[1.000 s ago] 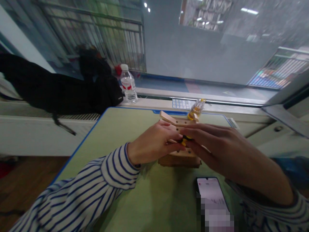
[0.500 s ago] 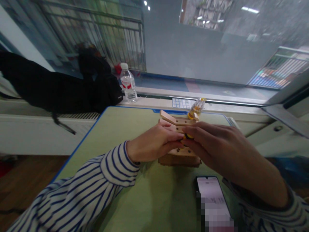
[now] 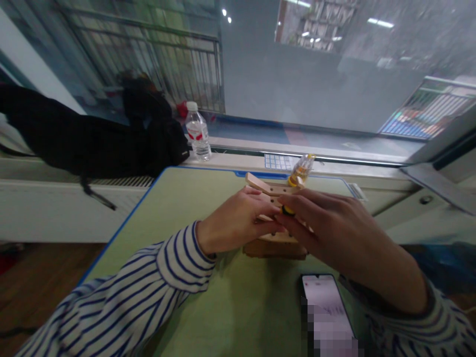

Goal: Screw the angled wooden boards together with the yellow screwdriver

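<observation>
A light wooden toy [image 3: 273,189] with rows of drilled holes and raised, angled edges stands on the green table, its lower front side darker brown. My left hand [image 3: 241,218] is closed over its left side, thumb and fingertips reaching across to the middle. From the right, my right hand [image 3: 323,218] pinches a small yellow-and-black piece [image 3: 287,210] between thumb and fingers, just above the holes. The left fingertips lie close beside this piece; whether they touch it I cannot tell. Both hands cover much of the toy.
A phone [image 3: 325,307] lies on the green table [image 3: 197,193] near my right forearm. Behind the toy stands a clear container with yellow parts [image 3: 301,170]. A water bottle [image 3: 198,134] and a black bag [image 3: 122,144] are on the sill by the window.
The small yellow-and-black piece has turned and shifted slightly in my right fingers. My left fingertips have moved a little around it. The view has tilted slightly.
</observation>
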